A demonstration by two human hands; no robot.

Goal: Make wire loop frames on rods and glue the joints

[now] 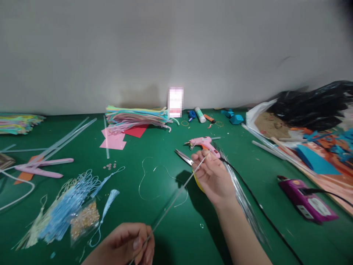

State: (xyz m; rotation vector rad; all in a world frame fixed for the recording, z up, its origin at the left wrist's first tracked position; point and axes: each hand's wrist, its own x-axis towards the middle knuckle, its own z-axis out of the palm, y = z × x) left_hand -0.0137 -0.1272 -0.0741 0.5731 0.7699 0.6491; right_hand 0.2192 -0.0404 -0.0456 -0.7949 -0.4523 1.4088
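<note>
A thin, straight, pale wire (176, 195) runs slantwise between my two hands above the green table. My left hand (135, 241), low in the view, pinches its lower part between thumb and fingers. Farther up and to the right, my right hand (212, 173) pinches its upper end with thumb and forefinger. Scissors (184, 156) lie behind and below my right hand, their yellow handles mostly hidden. A pink glue gun (202, 142) rests just beyond that hand. Beside my right forearm lies a bundle of silvery wires (238, 191). A loose curled wire (140, 184) is left of them.
Blue tassels (62, 217) and a bag of gold beads (84, 221) lie at left. Pastel pipe cleaners (138, 118) lie by the wall near a blurred phone-like screen (175, 102). A purple power strip (306, 200) sits at right; a black cord (256, 200) crosses the table.
</note>
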